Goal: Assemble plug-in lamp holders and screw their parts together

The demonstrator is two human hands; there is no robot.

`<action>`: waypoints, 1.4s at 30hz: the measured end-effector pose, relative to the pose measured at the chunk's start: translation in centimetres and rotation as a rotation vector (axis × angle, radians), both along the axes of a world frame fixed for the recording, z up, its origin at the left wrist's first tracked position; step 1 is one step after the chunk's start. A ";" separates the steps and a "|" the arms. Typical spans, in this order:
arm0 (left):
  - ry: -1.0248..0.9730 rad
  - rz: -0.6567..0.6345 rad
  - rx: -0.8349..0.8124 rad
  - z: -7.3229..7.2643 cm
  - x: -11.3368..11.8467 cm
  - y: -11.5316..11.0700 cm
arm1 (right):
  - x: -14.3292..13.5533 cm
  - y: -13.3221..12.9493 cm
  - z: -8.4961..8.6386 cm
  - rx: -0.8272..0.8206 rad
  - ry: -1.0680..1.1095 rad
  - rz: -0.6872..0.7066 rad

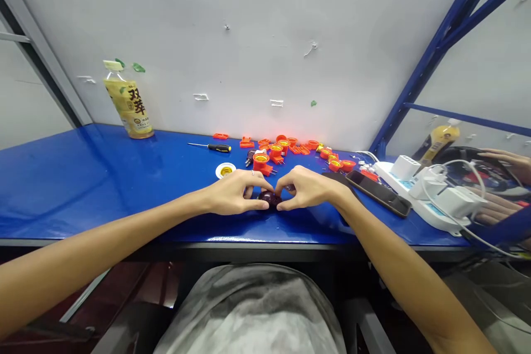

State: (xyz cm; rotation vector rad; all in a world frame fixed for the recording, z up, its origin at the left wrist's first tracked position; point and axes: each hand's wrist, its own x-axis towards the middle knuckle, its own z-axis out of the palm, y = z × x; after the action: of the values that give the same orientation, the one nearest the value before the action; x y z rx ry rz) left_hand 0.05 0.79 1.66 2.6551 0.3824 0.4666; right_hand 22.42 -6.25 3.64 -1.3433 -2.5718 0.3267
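Near the table's front edge, a small dark maroon, glossy, rounded piece (269,198) is pinched between both hands; its exact kind I cannot make out. My left hand (236,192) grips it from the left, thumb at the near side and fingers curled over the far side. From the right, my right hand (306,188) holds it with thumb and forefinger. Fingers partly hide it. Just beyond my left hand lies a white ring with a brass-coloured threaded centre (225,170). Several orange plug-in lamp sockets (261,162) with brass threads and prongs sit behind the hands.
A yellow-and-black screwdriver (219,147) lies behind on the blue table (83,188). A drink bottle (129,105) stands back left. Right are a phone (378,192) and a white power strip (435,213) with chargers and cables. Another person's hand (508,160) shows beyond the blue frame.
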 end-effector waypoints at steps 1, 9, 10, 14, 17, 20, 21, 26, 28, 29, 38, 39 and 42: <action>-0.001 -0.002 0.019 0.0 0.0 0.0 | 0.0 0.0 0.0 -0.001 0.001 -0.003; -0.001 -0.012 0.103 0.0 0.0 -0.1 | 0.0 0.1 0.1 0.010 -0.034 -0.009; -0.001 -0.015 0.090 0.0 0.0 -0.1 | 0.0 0.1 0.0 0.003 -0.033 -0.009; 0.011 -0.007 0.028 -0.1 0.1 0.1 | 0.0 0.3 -0.3 -0.051 -0.005 -0.026; 0.023 0.015 -0.010 -0.1 0.1 0.2 | -0.1 0.4 -0.4 -0.070 0.016 -0.032; 0.029 0.021 -0.017 -0.2 0.1 0.2 | -0.4 0.4 -0.4 -0.071 0.018 -0.038; 0.024 0.021 -0.013 -0.2 0.1 0.2 | -0.5 0.3 -0.4 -0.068 0.012 -0.044; -0.003 0.001 0.018 -0.3 -0.1 0.2 | -0.8 0.2 -0.2 -0.076 0.004 -0.070; 0.001 -0.025 0.058 -0.4 -0.2 0.2 | -0.7 0.2 -0.2 -0.079 -0.009 -0.071; 0.003 -0.036 0.084 -0.4 -0.2 0.2 | -0.7 0.2 -0.2 -0.076 -0.019 -0.071; -0.081 -0.022 0.143 -0.9 0.0 -0.2 | 0.1 0.4 -0.3 -0.050 -0.019 -0.021; -0.099 -0.022 0.151 -1.0 0.0 -0.2 | 0.1 0.4 -0.3 -0.026 -0.023 -0.015; -0.154 -0.047 0.236 -1.1 -0.1 -0.2 | 0.0 0.3 -0.2 0.030 -0.005 -0.007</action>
State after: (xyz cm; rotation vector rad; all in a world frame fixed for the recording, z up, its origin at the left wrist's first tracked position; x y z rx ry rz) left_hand -0.02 0.60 0.52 2.8209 0.2290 0.7370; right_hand 22.44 -5.95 3.46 -1.3440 -2.5649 0.2825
